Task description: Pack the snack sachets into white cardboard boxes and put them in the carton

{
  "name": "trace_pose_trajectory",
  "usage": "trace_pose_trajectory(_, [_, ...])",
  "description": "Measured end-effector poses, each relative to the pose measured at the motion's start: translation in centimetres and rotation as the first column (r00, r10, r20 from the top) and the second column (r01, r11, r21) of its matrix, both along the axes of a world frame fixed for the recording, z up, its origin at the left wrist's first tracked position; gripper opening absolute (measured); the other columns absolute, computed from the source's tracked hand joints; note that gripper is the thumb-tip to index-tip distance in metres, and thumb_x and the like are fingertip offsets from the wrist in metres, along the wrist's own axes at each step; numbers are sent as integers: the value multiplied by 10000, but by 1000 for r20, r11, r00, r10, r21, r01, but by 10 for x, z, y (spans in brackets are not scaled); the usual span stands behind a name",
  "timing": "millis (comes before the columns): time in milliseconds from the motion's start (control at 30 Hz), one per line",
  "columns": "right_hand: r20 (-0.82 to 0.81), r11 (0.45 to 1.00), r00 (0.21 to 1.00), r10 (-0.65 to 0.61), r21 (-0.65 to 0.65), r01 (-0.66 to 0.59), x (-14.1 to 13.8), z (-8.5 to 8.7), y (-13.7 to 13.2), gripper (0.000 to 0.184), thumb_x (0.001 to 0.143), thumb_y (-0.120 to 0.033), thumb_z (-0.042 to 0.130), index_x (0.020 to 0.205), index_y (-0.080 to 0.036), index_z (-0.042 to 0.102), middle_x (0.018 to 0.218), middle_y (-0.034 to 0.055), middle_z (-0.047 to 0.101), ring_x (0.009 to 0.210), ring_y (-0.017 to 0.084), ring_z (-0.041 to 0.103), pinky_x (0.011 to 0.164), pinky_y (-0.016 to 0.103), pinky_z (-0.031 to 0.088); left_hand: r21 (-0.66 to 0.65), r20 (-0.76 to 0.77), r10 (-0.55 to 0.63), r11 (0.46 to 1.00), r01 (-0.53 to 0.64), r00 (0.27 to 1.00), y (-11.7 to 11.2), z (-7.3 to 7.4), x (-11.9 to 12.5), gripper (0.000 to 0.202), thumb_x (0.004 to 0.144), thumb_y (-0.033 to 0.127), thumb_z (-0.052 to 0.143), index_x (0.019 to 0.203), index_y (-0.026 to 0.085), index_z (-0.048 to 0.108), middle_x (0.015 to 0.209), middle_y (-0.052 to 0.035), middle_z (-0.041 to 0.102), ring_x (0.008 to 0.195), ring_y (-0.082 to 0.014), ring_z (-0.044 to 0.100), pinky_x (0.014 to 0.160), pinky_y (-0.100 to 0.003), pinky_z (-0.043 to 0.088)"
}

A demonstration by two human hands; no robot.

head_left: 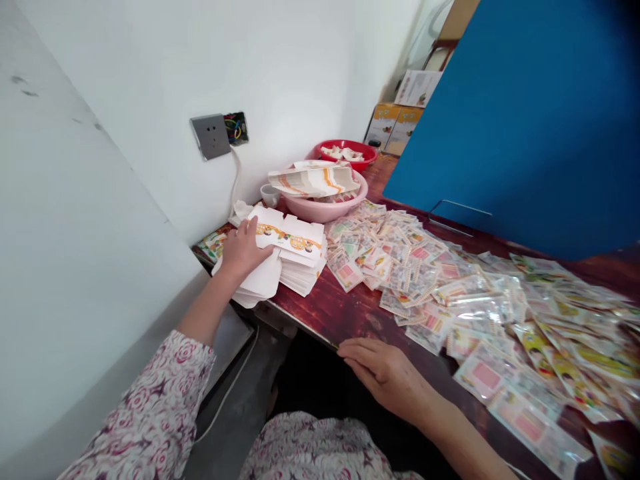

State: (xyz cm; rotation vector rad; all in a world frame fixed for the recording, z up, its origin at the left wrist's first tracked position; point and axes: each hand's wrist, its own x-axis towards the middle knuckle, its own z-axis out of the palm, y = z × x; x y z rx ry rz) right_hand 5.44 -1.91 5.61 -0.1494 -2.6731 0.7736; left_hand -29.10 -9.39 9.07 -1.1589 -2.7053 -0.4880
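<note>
Centre left in the frame, the left hand (pixel 243 250) lies on the stack of flat white printed cardboard cartons (pixel 295 257), grip loose, fingers spread, seemingly pinching nothing. The stack overhangs the left edge of the dark red wooden surface (pixel 345 310), so a sideways push could spill it. The right hand (pixel 385 373) rests flat and empty at the near edge. Scattered clear plastic sachets (pixel 450 293) leave only a narrow bare strip.
</note>
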Motion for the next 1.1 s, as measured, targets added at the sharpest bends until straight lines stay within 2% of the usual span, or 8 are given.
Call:
trace_pose_trajectory(133, [-129,981,974,-185,-84,175,7,11,14,214,969,-224,531,1026,-243,736,1037,48,784,934,181,758,847,319,630,189,-247,-107,970,156,963,-28,7,23,714,828,387,671,1458,123,466,1511,-196,504,1348,-421,482,1136,-561,376])
trace_pose_trajectory(267, [-291,867,819,-495,-107,486,0,45,36,252,957,-294,556,1140,-256,725,1111,61,769,1022,230,734,935,423,606,212,-419,-367,850,482,831,-51,9,73,666,855,410,684,1445,174,485,1516,-159,512,1365,-380,476,1155,-547,370])
trace_pose_trajectory(367, [-318,786,738,-595,-40,617,-8,62,51,388,924,-373,565,1259,-219,684,1249,124,715,1158,303,673,994,522,556,232,-454,-494,738,634,742,-49,3,114,638,851,397,704,1419,189,502,1495,-156,533,1364,-365,482,1141,-539,398])
trace_pose_trajectory(500, [-157,726,711,-686,-79,683,0,53,59,443,880,-424,587,1235,-182,693,1213,159,722,1136,334,676,990,525,538,298,-425,-540,675,675,727,-34,-15,155,605,852,384,699,1384,151,529,1467,-179,554,1349,-371,498,1131,-536,426])
trace_pose_trajectory(700, [-293,649,581,-759,-265,713,45,41,51,189,903,-356,568,982,-227,682,1010,66,749,965,240,689,912,435,539,316,-142,-695,643,698,704,-17,-34,185,641,875,448,649,1426,150,515,1493,-198,528,1369,-353,519,1183,-530,394])
trace_pose_trajectory(933, [-414,704,571,-709,-462,539,64,57,42,81,893,-310,597,852,-239,597,804,-10,647,728,139,598,713,306,516,333,422,-757,641,692,499,3,-1,207,1062,745,534,769,1591,177,236,1670,-176,222,1544,-379,220,1259,-558,232])
trace_pose_trajectory(1000, [-445,714,572,-689,-549,433,57,61,38,94,892,-324,616,861,-240,585,788,-20,628,696,126,580,676,288,512,380,492,-739,658,650,460,8,12,217,1071,714,533,796,1580,178,275,1649,-177,287,1517,-406,280,1241,-570,263])
trace_pose_trajectory(1100, [-496,759,594,-633,-549,350,42,69,33,91,922,-331,604,897,-244,595,834,-18,648,742,127,613,716,293,539,443,645,-718,629,639,260,11,23,231,727,817,492,708,1456,211,504,1425,-136,610,1285,-368,594,1093,-522,481])
